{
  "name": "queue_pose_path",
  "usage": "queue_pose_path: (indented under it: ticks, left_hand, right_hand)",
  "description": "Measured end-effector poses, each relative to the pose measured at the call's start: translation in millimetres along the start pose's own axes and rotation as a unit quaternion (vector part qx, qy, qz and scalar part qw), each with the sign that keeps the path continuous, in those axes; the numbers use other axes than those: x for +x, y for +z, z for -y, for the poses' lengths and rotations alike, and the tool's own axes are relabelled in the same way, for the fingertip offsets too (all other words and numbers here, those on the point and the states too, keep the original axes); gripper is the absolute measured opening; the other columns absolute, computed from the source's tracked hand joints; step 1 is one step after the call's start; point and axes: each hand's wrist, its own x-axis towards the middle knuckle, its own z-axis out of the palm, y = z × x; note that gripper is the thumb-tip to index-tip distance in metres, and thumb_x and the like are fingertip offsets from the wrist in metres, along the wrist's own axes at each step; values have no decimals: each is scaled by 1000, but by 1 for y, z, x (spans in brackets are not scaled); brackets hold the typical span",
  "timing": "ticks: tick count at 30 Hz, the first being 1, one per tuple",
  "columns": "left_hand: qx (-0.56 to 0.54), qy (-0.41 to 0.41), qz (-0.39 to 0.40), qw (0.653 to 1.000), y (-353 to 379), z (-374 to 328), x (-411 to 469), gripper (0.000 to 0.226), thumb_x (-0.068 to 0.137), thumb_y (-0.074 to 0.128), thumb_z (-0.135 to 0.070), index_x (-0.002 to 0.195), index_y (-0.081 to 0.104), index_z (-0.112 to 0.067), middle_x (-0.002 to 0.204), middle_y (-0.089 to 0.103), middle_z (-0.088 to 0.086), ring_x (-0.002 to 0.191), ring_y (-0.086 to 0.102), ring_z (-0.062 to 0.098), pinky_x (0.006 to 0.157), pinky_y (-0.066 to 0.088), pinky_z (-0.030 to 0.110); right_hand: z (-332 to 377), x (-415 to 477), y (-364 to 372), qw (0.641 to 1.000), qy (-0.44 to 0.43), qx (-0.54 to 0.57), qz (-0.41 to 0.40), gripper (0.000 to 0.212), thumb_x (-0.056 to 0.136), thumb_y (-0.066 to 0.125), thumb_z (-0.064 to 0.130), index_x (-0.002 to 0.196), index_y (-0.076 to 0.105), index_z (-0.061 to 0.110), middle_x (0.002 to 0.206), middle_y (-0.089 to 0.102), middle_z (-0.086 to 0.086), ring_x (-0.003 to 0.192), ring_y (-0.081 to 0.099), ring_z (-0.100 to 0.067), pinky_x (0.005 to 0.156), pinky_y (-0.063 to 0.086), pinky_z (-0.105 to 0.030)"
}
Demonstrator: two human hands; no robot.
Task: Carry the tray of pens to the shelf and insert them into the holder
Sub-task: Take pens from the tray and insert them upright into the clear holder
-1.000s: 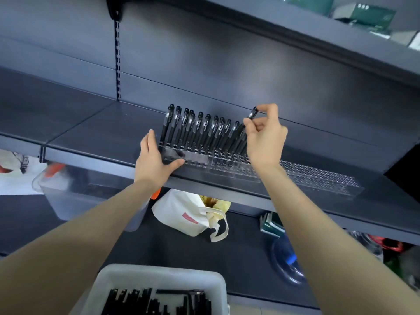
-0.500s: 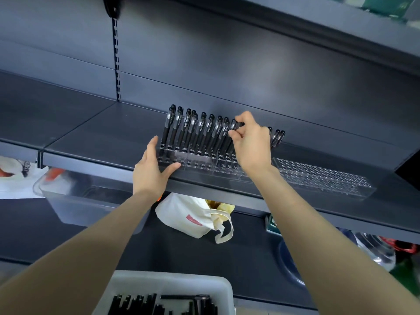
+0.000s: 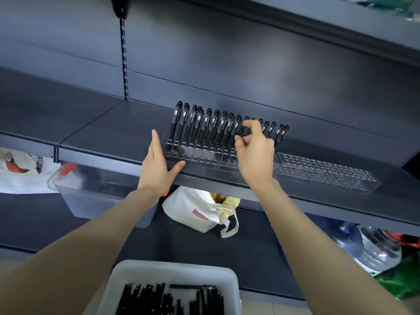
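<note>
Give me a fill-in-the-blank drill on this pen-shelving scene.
The pens standing in the clear holder are ____ in colour.
The left hand lies open at the holder's ____ end.
The holder's empty holes lie to the ____ of the right hand.
The white tray at the bottom holds more ____.
Missing words: black; left; right; pens.
</note>
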Motion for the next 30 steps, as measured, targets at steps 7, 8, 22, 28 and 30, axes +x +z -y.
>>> queue_pose_path:
  ticks: [7, 8, 22, 28, 30]
  left_hand:
    - [151, 75, 46, 985, -24, 52, -99, 76, 89, 56, -42, 146, 24, -3, 154, 20, 12, 136, 32, 31, 102, 39, 49]
    - [169, 77, 61, 981, -25, 66, -119, 76, 89, 52, -49, 144, 28, -3, 152, 24, 13, 134, 35, 32, 98, 41, 50]
    - [280, -64, 222, 932, -29, 163, -317, 87, 72, 77, -34, 133, 36, 14, 135, 42, 33, 118, 51, 45, 90, 48, 49]
    - [219, -136, 197, 946, -23, 174, -335, 81, 84, 67, -33, 139, 29, 12, 143, 34, 31, 125, 45, 44, 87, 52, 47]
    - [232, -125, 187, 946, -21, 172, -335, 77, 88, 56, -41, 138, 31, 12, 142, 36, 30, 123, 48, 43, 79, 55, 44]
  right_hand:
    - [-10, -96, 30, 998, 20, 37, 55, 29, 92, 55, 13, 121, 53, 13, 89, 70, -5, 80, 64, -25, 70, 49, -35]
    - [-14, -115, 37, 996, 28, 36, 75, 29, 92, 56, 13, 121, 53, 14, 91, 70, -3, 81, 65, -24, 69, 48, -33]
    - [-43, -366, 110, 871, 198, -22, 450, 56, 94, 54, 29, 143, 32, 12, 142, 42, -10, 131, 38, -26, 101, 41, -38]
    - [-37, -393, 133, 824, 284, 1, 491, 66, 96, 48, 40, 147, 23, 8, 148, 28, -14, 135, 30, -33, 110, 30, -40]
    - [-34, -392, 138, 821, 306, 0, 482, 65, 96, 43, 45, 148, 21, 11, 148, 24, -14, 135, 27, -35, 111, 29, -44]
